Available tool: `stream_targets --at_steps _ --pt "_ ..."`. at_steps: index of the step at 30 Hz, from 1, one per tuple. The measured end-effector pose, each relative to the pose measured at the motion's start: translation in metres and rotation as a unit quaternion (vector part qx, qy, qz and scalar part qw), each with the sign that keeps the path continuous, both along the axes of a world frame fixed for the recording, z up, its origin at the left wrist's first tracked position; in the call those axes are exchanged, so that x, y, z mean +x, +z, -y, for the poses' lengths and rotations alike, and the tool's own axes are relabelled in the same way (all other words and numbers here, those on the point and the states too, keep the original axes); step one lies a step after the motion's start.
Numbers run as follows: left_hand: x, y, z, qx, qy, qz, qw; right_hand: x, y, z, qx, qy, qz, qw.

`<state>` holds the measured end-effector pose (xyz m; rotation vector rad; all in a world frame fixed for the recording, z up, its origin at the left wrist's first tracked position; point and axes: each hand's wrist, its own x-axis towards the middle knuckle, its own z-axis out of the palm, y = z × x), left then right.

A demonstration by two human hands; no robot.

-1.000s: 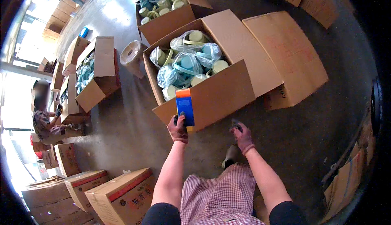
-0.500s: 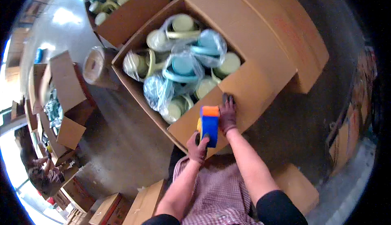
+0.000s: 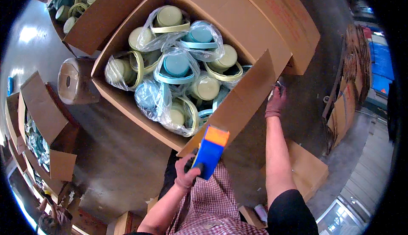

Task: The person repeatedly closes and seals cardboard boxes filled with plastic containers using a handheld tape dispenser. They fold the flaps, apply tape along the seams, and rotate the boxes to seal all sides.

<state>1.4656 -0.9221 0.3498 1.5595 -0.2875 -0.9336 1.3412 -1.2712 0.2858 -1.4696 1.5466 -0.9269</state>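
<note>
A large open cardboard box (image 3: 140,122) holds several pale-yellow and light-blue round containers with band-like handles, in clear plastic bags. Gloved in dark red, my left hand (image 3: 187,170) is closed round a blue block-shaped tool (image 3: 211,152) with an orange end, in front of the near wall. My right hand (image 3: 276,103), in a matching glove, has its fingers curled at the right end of the near flap (image 3: 246,94). That flap stands tilted up. The fingertips are partly hidden, so I cannot tell how firmly they grip.
Another cardboard box (image 3: 110,18) of bagged containers stands at the far left. A large brown roll (image 3: 76,81) stands beside my box. More open boxes (image 3: 51,107) are on the left, where another person (image 3: 55,218) shows. Folded cardboard (image 3: 348,94) leans at right; a carton (image 3: 304,167) lies behind my right arm.
The near flap has risen from lying flat to a tilt. My right hand has moved from its top to its right end. The blue tool has tilted in my left hand. The view has shifted.
</note>
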Motion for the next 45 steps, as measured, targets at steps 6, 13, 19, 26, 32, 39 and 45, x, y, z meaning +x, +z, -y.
stream_targets --at_steps 6,13,19,26,32,39,45 --pt "-0.012 -0.016 -0.024 -0.053 -0.089 -0.144 0.984 0.04 -0.075 0.018 -0.174 0.05 -0.311 0.933" --pt "0.004 0.019 0.016 0.019 0.004 -0.22 0.975 -0.007 -0.076 0.029 -0.051 0.101 -0.028 0.993" --pt "0.055 0.013 0.032 -0.163 0.195 -0.263 0.931 -0.063 -0.008 0.073 -0.032 0.023 0.215 0.976" --pt "-0.007 -0.001 0.077 -0.077 0.053 -0.296 0.95 -0.083 -0.011 0.162 0.182 0.181 0.179 0.95" --pt "-0.081 0.034 0.058 -0.084 -0.274 -0.159 0.945 -0.058 -0.055 0.205 0.207 0.45 -0.09 0.864" --pt "-0.029 0.063 0.016 -0.054 0.031 -0.263 0.963 -0.043 -0.025 0.163 0.335 0.252 0.126 0.899" --pt "-0.01 0.054 -0.024 -0.117 0.132 -0.256 0.95 -0.074 0.01 0.164 0.562 0.276 0.255 0.737"
